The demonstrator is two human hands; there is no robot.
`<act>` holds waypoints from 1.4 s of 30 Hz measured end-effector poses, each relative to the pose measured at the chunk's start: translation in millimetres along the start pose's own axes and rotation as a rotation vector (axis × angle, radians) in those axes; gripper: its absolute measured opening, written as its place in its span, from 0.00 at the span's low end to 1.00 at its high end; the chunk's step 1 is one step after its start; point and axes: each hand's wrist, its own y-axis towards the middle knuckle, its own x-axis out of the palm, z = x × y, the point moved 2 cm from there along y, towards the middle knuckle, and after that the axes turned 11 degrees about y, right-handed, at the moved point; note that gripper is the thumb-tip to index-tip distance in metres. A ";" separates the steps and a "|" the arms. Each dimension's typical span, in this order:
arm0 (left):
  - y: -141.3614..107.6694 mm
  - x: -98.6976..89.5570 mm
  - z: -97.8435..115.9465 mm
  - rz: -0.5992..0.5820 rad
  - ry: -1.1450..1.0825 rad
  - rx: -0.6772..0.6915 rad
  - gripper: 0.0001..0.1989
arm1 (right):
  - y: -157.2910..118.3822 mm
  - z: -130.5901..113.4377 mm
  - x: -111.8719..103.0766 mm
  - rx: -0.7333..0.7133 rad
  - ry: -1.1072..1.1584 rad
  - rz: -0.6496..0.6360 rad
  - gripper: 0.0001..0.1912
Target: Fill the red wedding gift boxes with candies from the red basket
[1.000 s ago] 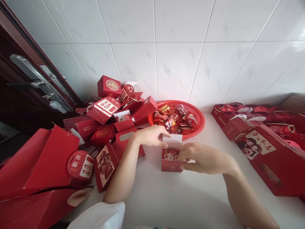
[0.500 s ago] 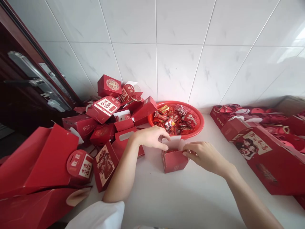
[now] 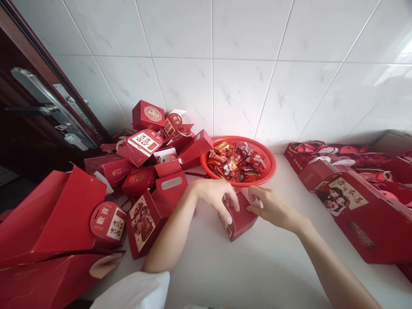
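Well, on the white surface, not far from its back edge, a small red paper box is tipped up on one lower corner, with a white paper flap showing at its upper end. The left hand is curved over the box's left side, partly closed, its fingertips bent down against the red card. The right hand comes in from the other side, also partly closed, its fingers pressed to the box's right end, so the box is held between the two hands. A white sleeve covers the left arm near the bottom of the view. Just behind the box, against the back edge, a round red plastic basket holds a heap of wrapped sweets. Toward the left edge, red gift boxes lie in a jumbled pile beside a large red gift bag. Toward the right edge, a red gift box printed with two figures lies flat near a mass of red handles. White marble-patterned wall tiles rise behind everything, and a dark door with a metal lever handle stands at the far left.
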 end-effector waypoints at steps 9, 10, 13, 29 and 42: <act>13.7 3.1 7.7 0.088 0.194 -0.292 0.19 | -4.0 -3.9 -3.0 -0.157 0.120 0.045 0.03; 13.1 3.5 10.6 0.107 0.218 -0.319 0.19 | -4.9 -4.2 -2.9 -0.175 0.121 0.043 0.05; 8.8 3.9 18.6 0.138 0.298 -0.415 0.20 | -7.5 -5.5 -1.1 -0.229 0.127 0.033 0.11; -4.9 0.7 19.0 0.058 0.285 -0.457 0.22 | -6.5 -13.6 9.8 -0.269 0.054 -0.015 0.07; 16.7 14.2 24.1 0.045 0.207 -0.421 0.18 | -4.0 -5.4 10.0 -0.138 0.120 0.003 0.05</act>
